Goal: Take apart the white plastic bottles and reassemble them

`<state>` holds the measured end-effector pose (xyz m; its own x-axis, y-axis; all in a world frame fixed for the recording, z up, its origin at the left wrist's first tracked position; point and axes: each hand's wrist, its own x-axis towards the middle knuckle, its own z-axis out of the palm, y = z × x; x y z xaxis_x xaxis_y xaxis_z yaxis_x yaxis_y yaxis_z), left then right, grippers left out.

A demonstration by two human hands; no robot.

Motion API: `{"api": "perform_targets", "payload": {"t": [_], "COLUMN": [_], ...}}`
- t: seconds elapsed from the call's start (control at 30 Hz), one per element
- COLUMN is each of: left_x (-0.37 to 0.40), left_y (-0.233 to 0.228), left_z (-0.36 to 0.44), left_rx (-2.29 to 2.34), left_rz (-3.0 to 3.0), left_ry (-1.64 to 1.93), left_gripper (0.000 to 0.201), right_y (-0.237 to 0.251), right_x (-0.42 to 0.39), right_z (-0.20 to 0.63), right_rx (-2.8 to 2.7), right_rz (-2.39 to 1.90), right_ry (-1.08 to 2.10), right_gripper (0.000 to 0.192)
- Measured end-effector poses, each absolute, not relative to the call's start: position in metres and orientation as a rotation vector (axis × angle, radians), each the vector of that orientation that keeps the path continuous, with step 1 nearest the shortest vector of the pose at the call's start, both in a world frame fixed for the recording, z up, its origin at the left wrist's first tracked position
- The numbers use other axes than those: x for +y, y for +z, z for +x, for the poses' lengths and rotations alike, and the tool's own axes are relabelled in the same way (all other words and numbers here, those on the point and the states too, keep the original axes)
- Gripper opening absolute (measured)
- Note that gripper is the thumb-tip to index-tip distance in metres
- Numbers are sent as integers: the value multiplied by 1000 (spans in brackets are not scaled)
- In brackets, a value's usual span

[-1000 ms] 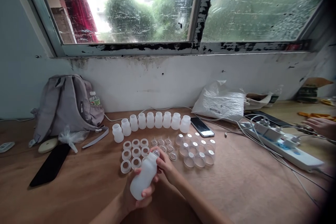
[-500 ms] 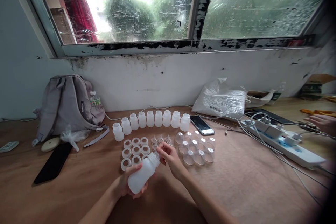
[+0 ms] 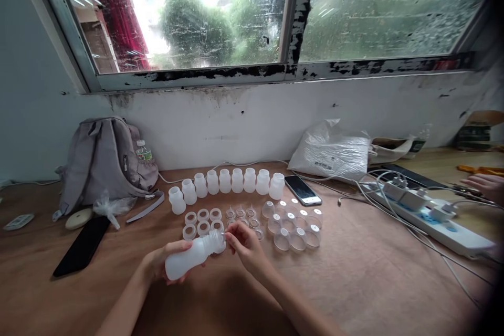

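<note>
My left hand (image 3: pixel 169 260) is closed around a frosted white baby bottle (image 3: pixel 191 257), tilted with its open neck up and to the right. At the neck, my right hand (image 3: pixel 244 244) pinches a small clear piece that looks like a bottle teat (image 3: pixel 223 236); the fingers partly hide it. Beyond the hands lie rows of white collar rings (image 3: pixel 203 214), some covered by the bottle. Clear teats (image 3: pixel 240 213) lie beside them. To the right are several clear domed caps (image 3: pixel 298 241). An arc of upright frosted bottles (image 3: pixel 224 181) stands behind.
A phone (image 3: pixel 303 190) lies right of the bottles, near a plastic bag (image 3: pixel 331 149). Cables trail from a power strip (image 3: pixel 433 220). At left are a backpack (image 3: pixel 102 163) and a black flat object (image 3: pixel 82 245). Another person's hand (image 3: pixel 486 185) shows at far right.
The bottle has moved left and tipped closer to horizontal. My right hand has shifted slightly left and down with its neck, still pinching there.
</note>
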<state>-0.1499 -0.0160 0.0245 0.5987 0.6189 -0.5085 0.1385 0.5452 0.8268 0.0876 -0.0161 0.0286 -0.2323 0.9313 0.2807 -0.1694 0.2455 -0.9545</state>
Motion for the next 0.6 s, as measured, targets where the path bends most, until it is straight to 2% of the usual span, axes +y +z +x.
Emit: {"api": "perform_targets", "payload": {"t": [0.1, 0.3, 0.5, 0.6], "left_x": [-11, 7, 35, 42], "left_y": [27, 29, 2, -9], "left_z": [-164, -182, -193, -198], "left_rx": [840, 708, 1285, 1567], "left_rz": [948, 866, 1058, 1148], "left_ry": [474, 1261, 1749, 1783], "left_gripper": [59, 47, 44, 49], "right_y": [27, 33, 26, 21], "right_x": [-12, -8, -9, -9], "right_z": [90, 96, 93, 91], "right_rx": [-1313, -1151, -1239, -1350], "right_rz": [-769, -866, -949, -1008], "right_ry": [1212, 1129, 1086, 1010], "right_gripper": [10, 5, 11, 12]}}
